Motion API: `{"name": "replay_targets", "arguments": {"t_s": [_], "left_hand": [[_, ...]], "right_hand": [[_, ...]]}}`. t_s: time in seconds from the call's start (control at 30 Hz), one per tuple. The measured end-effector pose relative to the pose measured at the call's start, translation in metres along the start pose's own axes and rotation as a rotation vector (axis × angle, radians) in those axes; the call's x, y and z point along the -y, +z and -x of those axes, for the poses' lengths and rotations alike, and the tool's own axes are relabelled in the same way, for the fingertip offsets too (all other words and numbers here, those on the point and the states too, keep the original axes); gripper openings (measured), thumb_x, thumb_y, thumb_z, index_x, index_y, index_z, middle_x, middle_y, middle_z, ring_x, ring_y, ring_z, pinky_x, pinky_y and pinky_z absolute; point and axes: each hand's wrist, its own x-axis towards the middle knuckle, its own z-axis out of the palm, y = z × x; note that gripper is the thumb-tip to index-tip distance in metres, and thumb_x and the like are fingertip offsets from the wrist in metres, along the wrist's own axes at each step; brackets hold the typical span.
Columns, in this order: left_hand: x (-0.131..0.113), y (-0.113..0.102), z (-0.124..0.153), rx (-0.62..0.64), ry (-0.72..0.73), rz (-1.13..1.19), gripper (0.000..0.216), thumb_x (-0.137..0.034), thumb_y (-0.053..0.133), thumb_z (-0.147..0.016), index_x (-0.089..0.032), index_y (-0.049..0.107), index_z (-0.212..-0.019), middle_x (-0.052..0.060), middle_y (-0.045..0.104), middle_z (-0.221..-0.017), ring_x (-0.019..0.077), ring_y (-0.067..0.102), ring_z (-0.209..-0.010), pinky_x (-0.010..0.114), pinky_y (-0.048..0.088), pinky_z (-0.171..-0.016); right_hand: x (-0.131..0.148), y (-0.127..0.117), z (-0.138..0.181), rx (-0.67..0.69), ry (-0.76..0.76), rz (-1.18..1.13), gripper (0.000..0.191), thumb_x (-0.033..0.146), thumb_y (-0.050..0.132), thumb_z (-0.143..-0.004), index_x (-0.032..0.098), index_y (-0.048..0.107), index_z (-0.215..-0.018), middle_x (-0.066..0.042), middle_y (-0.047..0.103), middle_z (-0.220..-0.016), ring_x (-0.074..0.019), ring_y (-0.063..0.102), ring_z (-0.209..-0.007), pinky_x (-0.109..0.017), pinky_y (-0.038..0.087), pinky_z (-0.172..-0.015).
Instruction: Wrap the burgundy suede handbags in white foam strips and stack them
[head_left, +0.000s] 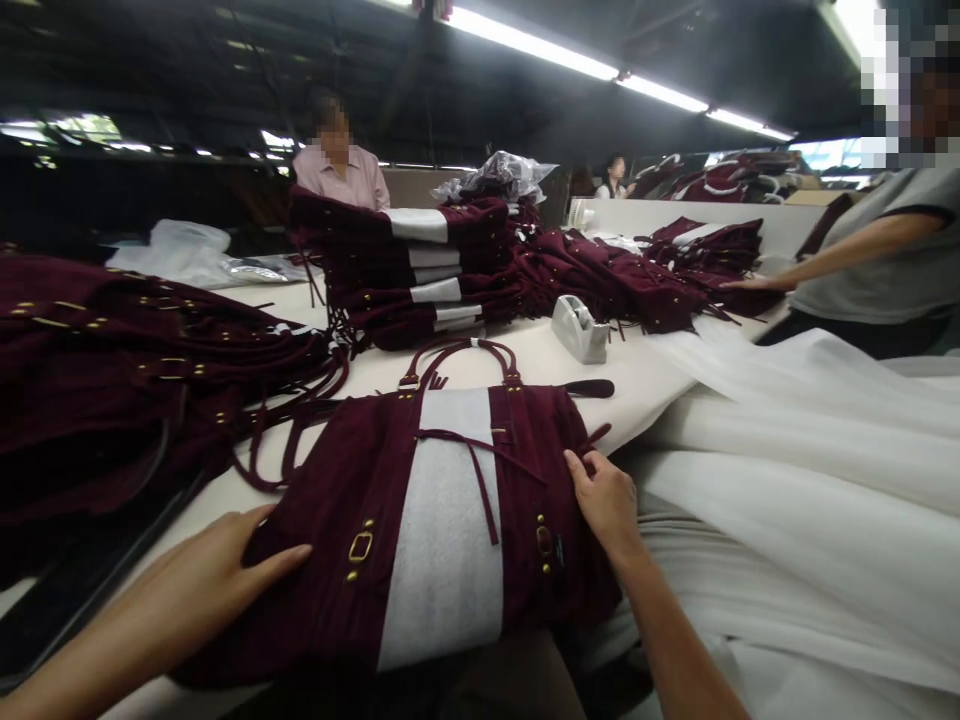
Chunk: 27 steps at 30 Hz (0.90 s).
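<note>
A dark red suede bag (345, 500) lies flat on the white table (525, 365) in front of me, handles pointing away. A white foam sheet (446, 540) is wrapped down its middle, with a thin red strap across it. My left hand (217, 575) rests on the bag's left edge, fingers stretched out flat. My right hand (604, 495) sits at the bag's right edge, fingers curled and pinching the bag's side.
Heaps of the same red bags lie at left (112, 370) and a wrapped stack stands behind (405, 270). A tape dispenser (579, 328) is mid-table. White foam sheets (810, 470) spread at right. One person stands at right (885, 250), another behind the stack (341, 170).
</note>
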Motion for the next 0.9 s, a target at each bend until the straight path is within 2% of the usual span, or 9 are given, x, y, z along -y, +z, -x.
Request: {"name": "replay_targets", "arguments": {"t_s": [0.07, 0.17, 0.27, 0.33, 0.43, 0.53, 0.63, 0.73, 0.9], "left_hand": [[-0.01, 0.004, -0.003, 0.028, 0.055, -0.184, 0.032, -0.018, 0.087, -0.047, -0.021, 0.071, -0.075, 0.005, 0.072, -0.084, 0.0416, 0.054, -0.12, 0.051, 0.027, -0.113], [-0.015, 0.008, -0.019, 0.011, 0.07, -0.142, 0.032, -0.014, 0.079, -0.055, -0.019, 0.073, -0.086, 0.007, 0.074, -0.093, 0.0327, 0.065, -0.105, 0.039, 0.046, -0.101], [-0.013, 0.01, -0.043, -0.122, 0.135, -0.2, 0.036, -0.015, 0.071, -0.068, -0.017, 0.07, -0.103, 0.007, 0.073, -0.102, 0.0257, 0.067, -0.1, 0.034, 0.05, -0.095], [-0.011, 0.014, -0.057, -0.184, 0.127, -0.248, 0.034, -0.013, 0.068, -0.072, -0.015, 0.069, -0.106, 0.007, 0.073, -0.096, 0.0226, 0.068, -0.094, 0.031, 0.051, -0.09], [-0.007, 0.018, -0.062, -0.204, 0.105, -0.276, 0.031, -0.01, 0.066, -0.072, -0.014, 0.068, -0.103, 0.006, 0.07, -0.09, 0.0206, 0.067, -0.086, 0.03, 0.052, -0.083], [-0.006, 0.015, -0.049, -0.255, 0.142, -0.338, 0.022, -0.014, 0.067, -0.072, -0.014, 0.07, -0.094, 0.011, 0.065, -0.103, 0.0248, 0.062, -0.099, 0.035, 0.047, -0.093], [-0.01, 0.006, -0.025, -0.252, 0.237, -0.544, 0.014, -0.02, 0.068, -0.075, -0.013, 0.069, -0.088, 0.013, 0.062, -0.102, 0.0292, 0.058, -0.105, 0.038, 0.044, -0.096], [-0.017, 0.002, -0.006, -0.201, 0.327, -0.797, 0.011, -0.02, 0.062, -0.083, -0.012, 0.067, -0.089, 0.013, 0.064, -0.097, 0.0289, 0.059, -0.099, 0.037, 0.046, -0.09], [-0.026, 0.026, 0.012, -0.259, 0.325, -0.99, 0.022, -0.003, 0.043, -0.087, -0.01, 0.064, -0.092, 0.016, 0.066, -0.09, 0.0297, 0.061, -0.089, 0.041, 0.048, -0.081]], "right_hand": [[0.008, 0.001, -0.011, 0.01, 0.025, -0.126, 0.052, 0.063, 0.046, -0.087, 0.02, 0.063, -0.064, -0.003, 0.059, -0.056, -0.019, 0.054, -0.057, -0.031, 0.042, -0.061], [0.023, 0.003, -0.045, -0.06, 0.193, -0.536, 0.04, 0.054, 0.059, -0.084, 0.016, 0.068, -0.075, 0.0, 0.064, -0.062, -0.0171, 0.059, -0.064, -0.026, 0.048, -0.061], [0.051, 0.011, -0.097, -0.061, 0.415, -0.945, 0.019, 0.033, 0.064, -0.085, 0.015, 0.067, -0.087, 0.0, 0.069, -0.073, -0.0154, 0.066, -0.074, -0.023, 0.055, -0.069], [0.07, 0.018, -0.126, 0.145, 0.548, -1.03, 0.014, 0.026, 0.059, -0.089, 0.014, 0.065, -0.085, -0.002, 0.07, -0.073, -0.0154, 0.068, -0.07, -0.025, 0.058, -0.069], [0.082, 0.022, -0.143, 0.551, 0.628, -0.894, 0.018, 0.024, 0.054, -0.093, 0.012, 0.065, -0.084, -0.009, 0.072, -0.074, -0.0194, 0.07, -0.066, -0.032, 0.06, -0.068], [0.072, 0.016, -0.133, 0.759, 0.488, -0.795, 0.016, 0.027, 0.062, -0.087, 0.012, 0.067, -0.092, -0.013, 0.074, -0.086, -0.0242, 0.072, -0.077, -0.036, 0.06, -0.076], [0.047, 0.0, -0.12, 0.847, 0.283, -0.66, 0.031, 0.04, 0.071, -0.077, 0.017, 0.069, -0.097, -0.01, 0.073, -0.103, -0.0262, 0.069, -0.097, -0.034, 0.056, -0.087], [0.015, -0.013, -0.116, 0.689, 0.018, -0.261, 0.041, 0.054, 0.068, -0.063, 0.021, 0.074, -0.087, -0.01, 0.074, -0.101, -0.0326, 0.066, -0.101, -0.037, 0.055, -0.088], [-0.035, -0.013, -0.11, 0.45, -0.374, 0.176, 0.041, 0.05, 0.056, -0.054, 0.031, 0.077, -0.083, -0.009, 0.073, -0.09, -0.0336, 0.068, -0.07, -0.046, 0.054, -0.068]]}}
